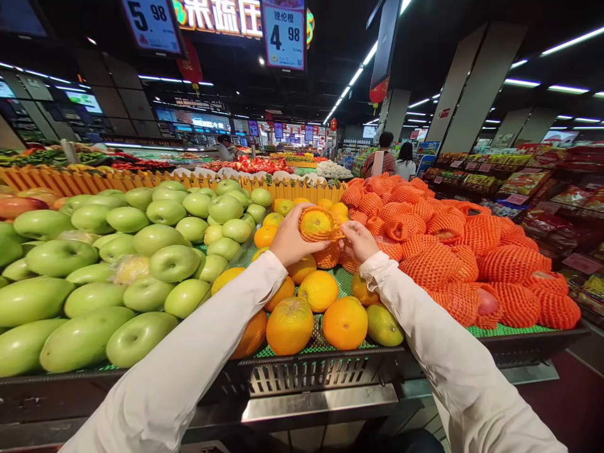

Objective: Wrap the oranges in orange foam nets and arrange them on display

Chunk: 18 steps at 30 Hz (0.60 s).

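In the middle of the head view, my left hand [289,238] is closed round an orange [316,221] that sits partly inside an orange foam net sleeve [315,237]. My right hand [359,240] pinches the stretched edge of that sleeve on the orange's right side. Both hands are above a section of loose oranges [319,290], on green mesh lining. Another foam-netted fruit [326,257] shows just below the held one. Sleeves of a light long-sleeved top cover both my arms.
Green apples [174,263] fill the left side. Fruits in red-orange foam nets [434,258] are heaped on the right. A black slatted front edge [325,375] runs nearest me. A low orange picket divider [302,190] stands behind. Two people [380,157] are in the background.
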### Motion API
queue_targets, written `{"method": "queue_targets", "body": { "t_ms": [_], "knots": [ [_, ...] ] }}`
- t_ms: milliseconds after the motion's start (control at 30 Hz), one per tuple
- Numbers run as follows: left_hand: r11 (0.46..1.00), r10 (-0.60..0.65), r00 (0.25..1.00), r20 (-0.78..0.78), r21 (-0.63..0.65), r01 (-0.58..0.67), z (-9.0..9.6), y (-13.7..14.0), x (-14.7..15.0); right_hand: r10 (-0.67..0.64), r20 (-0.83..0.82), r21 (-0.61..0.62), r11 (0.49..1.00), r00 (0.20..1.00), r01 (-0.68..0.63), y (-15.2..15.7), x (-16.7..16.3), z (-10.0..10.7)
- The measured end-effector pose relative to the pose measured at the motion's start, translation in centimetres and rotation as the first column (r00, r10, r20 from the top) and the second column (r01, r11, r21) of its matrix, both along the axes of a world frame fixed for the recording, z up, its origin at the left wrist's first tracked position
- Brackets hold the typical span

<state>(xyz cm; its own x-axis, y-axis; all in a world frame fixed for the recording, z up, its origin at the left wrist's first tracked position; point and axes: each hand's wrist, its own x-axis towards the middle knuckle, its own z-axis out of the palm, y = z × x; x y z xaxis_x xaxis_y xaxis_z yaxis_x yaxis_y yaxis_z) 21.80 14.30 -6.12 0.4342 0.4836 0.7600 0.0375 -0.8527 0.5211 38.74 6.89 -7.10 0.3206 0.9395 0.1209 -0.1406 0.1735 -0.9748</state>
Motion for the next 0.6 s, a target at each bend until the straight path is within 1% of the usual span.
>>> {"method": "queue_targets", "body": {
  "t_ms": [67, 100, 167, 233, 300, 333, 367, 400, 433, 467, 500, 533, 567, 600],
  "knots": [
    [0.999, 0.011, 1.0, -0.022, 0.036, -0.01, 0.1, 0.0, -0.1, -0.013, 0.02, -0.122, 0.992, 1.0, 0.016, 0.2, -0.2, -0.3],
    [0.999, 0.015, 0.999, -0.044, 0.052, -0.013, 0.2, -0.1, -0.2, -0.024, 0.031, -0.163, 0.986, 0.999, 0.028, 0.2, -0.3, -0.4],
    [0.997, 0.025, 0.996, -0.09, 0.072, -0.019, 0.3, -0.2, -0.3, -0.047, 0.052, -0.186, 0.981, 0.998, 0.056, 0.1, -0.4, -0.3],
    [0.997, 0.058, 0.992, -0.114, 0.051, -0.052, 0.5, -0.3, -0.4, -0.112, 0.089, -0.133, 0.983, 0.99, 0.124, -0.2, -0.5, 0.0],
    [0.992, 0.125, 0.986, -0.115, 0.001, -0.126, 0.6, -0.5, -0.4, -0.17, 0.144, -0.014, 0.985, 0.975, 0.174, -0.8, -0.7, 0.4],
    [0.987, 0.157, 0.981, -0.115, -0.021, -0.161, 0.6, -0.6, -0.5, -0.161, 0.171, 0.054, 0.987, 0.972, 0.154, -1.1, -0.9, 0.6],
    [0.983, 0.173, 0.978, -0.119, -0.035, -0.179, 0.6, -0.7, -0.5, -0.122, 0.197, 0.118, 0.988, 0.973, 0.1, -1.4, -1.2, 0.8],
    [0.985, 0.162, 0.979, -0.128, -0.037, -0.168, 0.6, -0.8, -0.5, -0.059, 0.219, 0.165, 0.986, 0.974, 0.023, -1.6, -1.5, 0.8],
    [0.993, 0.113, 0.983, -0.145, -0.029, -0.119, 0.6, -0.8, -0.5, 0.014, 0.234, 0.187, 0.981, 0.972, -0.06, -1.8, -1.9, 0.8],
    [0.999, 0.029, 0.985, -0.169, -0.019, -0.032, 0.6, -0.9, -0.6, 0.075, 0.237, 0.196, 0.973, 0.969, -0.124, -1.9, -2.2, 0.8],
    [0.997, -0.078, 0.978, -0.192, -0.02, 0.076, 0.6, -0.9, -0.7, 0.113, 0.226, 0.193, 0.968, 0.968, -0.159, -2.0, -2.4, 0.7],
    [0.983, -0.182, 0.961, -0.207, -0.037, 0.178, 0.7, -0.8, -0.8, 0.124, 0.197, 0.179, 0.971, 0.972, -0.16, -1.9, -2.5, 0.7],
    [0.966, -0.257, 0.944, -0.205, -0.068, 0.248, 0.7, -0.5, -0.9, 0.104, 0.151, 0.157, 0.979, 0.983, -0.127, -1.9, -2.5, 0.7],
    [0.957, -0.286, 0.938, -0.194, -0.1, 0.271, 0.8, -0.2, -1.1, 0.058, 0.093, 0.131, 0.989, 0.994, -0.07, -1.8, -2.3, 0.7]
  ]
}}
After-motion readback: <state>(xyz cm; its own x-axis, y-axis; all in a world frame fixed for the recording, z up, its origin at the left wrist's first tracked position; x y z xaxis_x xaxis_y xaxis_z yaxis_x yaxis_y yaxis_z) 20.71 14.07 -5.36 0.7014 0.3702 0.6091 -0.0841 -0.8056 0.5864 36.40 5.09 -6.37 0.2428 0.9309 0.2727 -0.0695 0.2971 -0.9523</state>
